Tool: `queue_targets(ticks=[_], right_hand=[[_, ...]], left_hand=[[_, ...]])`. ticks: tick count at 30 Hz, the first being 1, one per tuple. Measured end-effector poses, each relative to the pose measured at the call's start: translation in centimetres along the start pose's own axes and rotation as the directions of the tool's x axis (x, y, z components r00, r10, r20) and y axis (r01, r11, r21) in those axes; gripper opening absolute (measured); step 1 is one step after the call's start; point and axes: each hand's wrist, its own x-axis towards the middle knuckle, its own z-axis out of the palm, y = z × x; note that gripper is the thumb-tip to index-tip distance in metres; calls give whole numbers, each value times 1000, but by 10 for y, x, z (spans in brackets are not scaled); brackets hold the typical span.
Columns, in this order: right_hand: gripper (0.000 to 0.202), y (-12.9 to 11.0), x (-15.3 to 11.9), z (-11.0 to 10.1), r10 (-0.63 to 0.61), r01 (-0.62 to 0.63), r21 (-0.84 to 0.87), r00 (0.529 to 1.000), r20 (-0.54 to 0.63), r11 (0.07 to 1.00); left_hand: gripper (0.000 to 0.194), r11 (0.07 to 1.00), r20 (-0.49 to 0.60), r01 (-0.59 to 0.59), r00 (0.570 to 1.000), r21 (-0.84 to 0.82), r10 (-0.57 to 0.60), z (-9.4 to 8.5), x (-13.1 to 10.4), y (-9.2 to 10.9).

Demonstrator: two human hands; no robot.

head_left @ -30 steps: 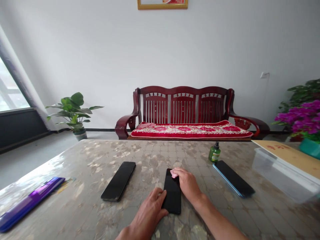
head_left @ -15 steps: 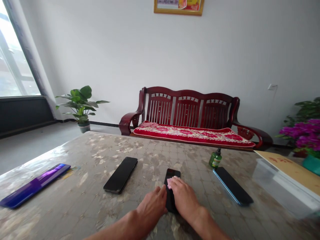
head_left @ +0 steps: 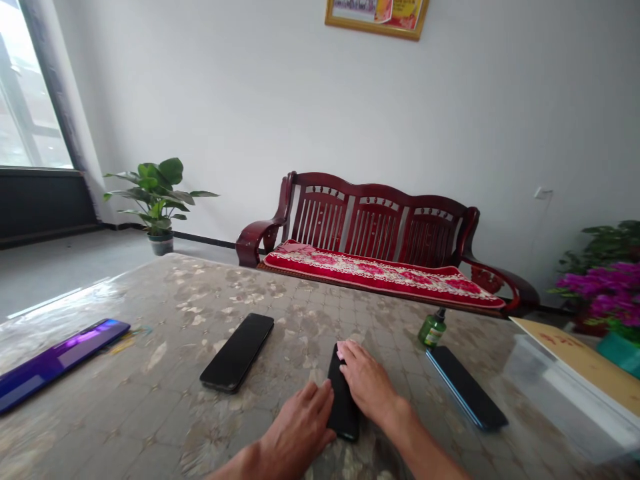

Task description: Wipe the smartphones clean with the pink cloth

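A black phone [head_left: 343,407] lies on the table in front of me. My left hand [head_left: 303,421] is at its left edge, with bent fingertips and thumb steadying it along that side. In my right hand [head_left: 369,381] is a small pink cloth [head_left: 342,349], pressed under the fingertips onto the phone's far end. That hand covers part of the phone's upper right, and most of the cloth is hidden beneath the fingers.
Another black phone [head_left: 239,352] lies to the left, and a purple-blue phone [head_left: 60,363] farther left. On the right are a green bottle [head_left: 432,329], a dark phone with a blue edge [head_left: 467,387] and a clear plastic box [head_left: 560,393]. Beyond the table [head_left: 165,373] stands a wooden bench [head_left: 375,227].
My right hand has slid the pink cloth toward the phone's far end. My left hand has shifted slightly toward me along the left edge. The view has tilted a little.
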Motion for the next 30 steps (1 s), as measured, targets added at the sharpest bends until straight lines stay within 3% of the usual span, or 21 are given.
queue_targets(ticks=[3, 10, 19, 27, 30], right_hand=[[50, -1, -5, 3, 18, -18, -21, 1000, 1, 1000], [53, -7, -47, 17, -19, 18, -36, 1000, -17, 999], [44, -10, 0, 9, 33, -39, -65, 996, -83, 997], [40, -27, -25, 6, -10, 9, -134, 1000, -10, 991], [35, -24, -17, -2, 2, -3, -99, 1000, -15, 995]], left_hand=[[51, 1000, -10, -12, 1000, -19, 12, 0, 0, -1], [46, 996, -11, -13, 1000, -85, 12, -2, -1, -2], [46, 996, 18, -47, 999, -72, 48, 0, -1, -5], [44, 994, 38, -25, 999, -107, 29, -9, -1, -4], [41, 992, 38, -34, 999, -123, 39, -9, -1, -4]])
